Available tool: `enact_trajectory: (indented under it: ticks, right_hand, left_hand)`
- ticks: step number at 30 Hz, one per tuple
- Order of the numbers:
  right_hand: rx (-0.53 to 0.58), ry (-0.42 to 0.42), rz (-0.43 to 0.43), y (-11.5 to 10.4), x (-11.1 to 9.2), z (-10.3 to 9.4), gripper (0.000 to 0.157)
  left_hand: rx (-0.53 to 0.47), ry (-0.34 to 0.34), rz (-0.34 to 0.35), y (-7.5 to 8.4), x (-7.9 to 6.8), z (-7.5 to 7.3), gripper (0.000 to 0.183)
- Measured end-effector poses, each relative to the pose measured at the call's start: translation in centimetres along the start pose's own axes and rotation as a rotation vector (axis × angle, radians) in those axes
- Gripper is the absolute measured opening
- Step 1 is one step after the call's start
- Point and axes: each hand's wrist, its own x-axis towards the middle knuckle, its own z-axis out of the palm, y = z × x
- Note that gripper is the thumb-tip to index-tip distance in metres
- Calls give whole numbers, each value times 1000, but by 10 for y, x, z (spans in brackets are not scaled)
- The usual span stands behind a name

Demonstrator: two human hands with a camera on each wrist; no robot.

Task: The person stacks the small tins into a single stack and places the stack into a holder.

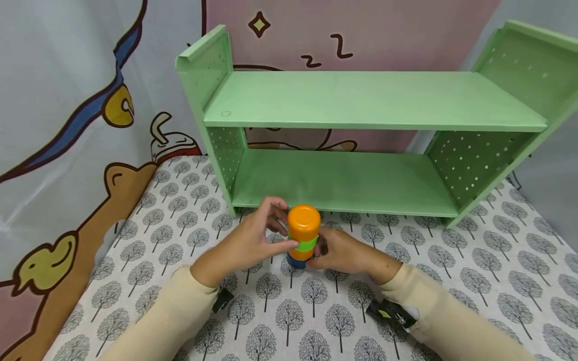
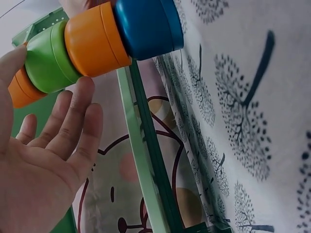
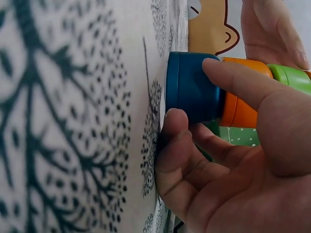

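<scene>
A tower of upside-down stacking cups stands on the tablecloth. From the bottom it goes blue cup (image 3: 194, 87), orange cup (image 2: 97, 41), green cup (image 1: 306, 244), then a second orange cup (image 1: 304, 220) on top. My right hand (image 1: 345, 253) holds the blue cup at the base, thumb on its near side and fingers bent around the other. At the upper part of the tower, my left hand (image 1: 257, 238) has its thumb by the green cup. Its other fingers (image 2: 73, 116) are loosely bent and spread beside the tower, not wrapped around it.
Behind the tower stands a light green two-level shelf (image 1: 361, 98) with dotted side panels. Its lower board (image 1: 343, 175) ends just beyond my hands. A white tablecloth (image 1: 289, 321) printed with trees covers the table. Cartoon-printed curtains (image 1: 67, 150) hang at the left and back.
</scene>
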Motion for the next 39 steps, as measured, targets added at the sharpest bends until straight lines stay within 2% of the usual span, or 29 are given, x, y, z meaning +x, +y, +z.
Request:
enact_trajectory:
  ticks: [10,18,27,39]
  right_hand:
    - [13,-23,-5,-2,5,2,44]
    - [-5,-38,-23,-4,8,4,43]
    - [-24,-34,-26,-3,7,4,39]
    - [-14,-35,-24,-2,5,2,37]
  left_hand:
    - [22,-8,-36,-2,-2,1,66]
    - [76,-8,-82,-1,-4,2,67]
    - [118,-10,-94,-1,-2,5,64]
    - [125,-8,-79,-1,1,7,62]
